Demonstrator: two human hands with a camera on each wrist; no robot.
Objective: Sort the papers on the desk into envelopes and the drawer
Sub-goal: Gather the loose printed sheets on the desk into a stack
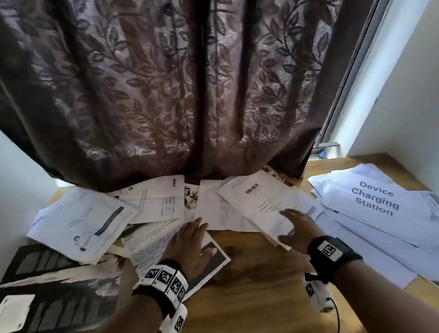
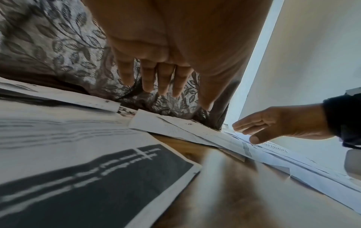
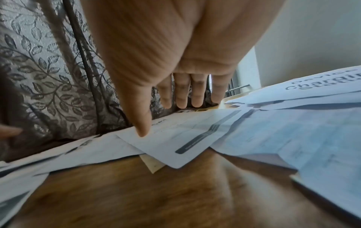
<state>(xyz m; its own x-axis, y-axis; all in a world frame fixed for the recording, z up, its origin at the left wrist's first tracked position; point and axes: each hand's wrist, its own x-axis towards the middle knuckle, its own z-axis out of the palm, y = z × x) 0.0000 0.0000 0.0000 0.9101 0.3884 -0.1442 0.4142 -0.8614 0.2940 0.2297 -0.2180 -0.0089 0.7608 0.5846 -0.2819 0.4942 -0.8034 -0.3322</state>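
Both hands flat-fingered, holding nothing: left hand (image 1: 191, 245) over a photo sheet (image 1: 216, 258), right hand (image 1: 296, 228) over a receipt (image 1: 264, 202). Papers (image 1: 377, 204) all loose on desk (image 1: 252, 297); no envelopes visible, sorting not started.

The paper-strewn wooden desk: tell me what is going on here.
A person is reaching over loose white printed sheets scattered on the wooden desk. The left hand hovers flat above a black-and-white printed page; the right hand reaches onto the white "blinkit" sheet, thumb touching it. Nothing is lifted yet, and no envelope or drawer shows.
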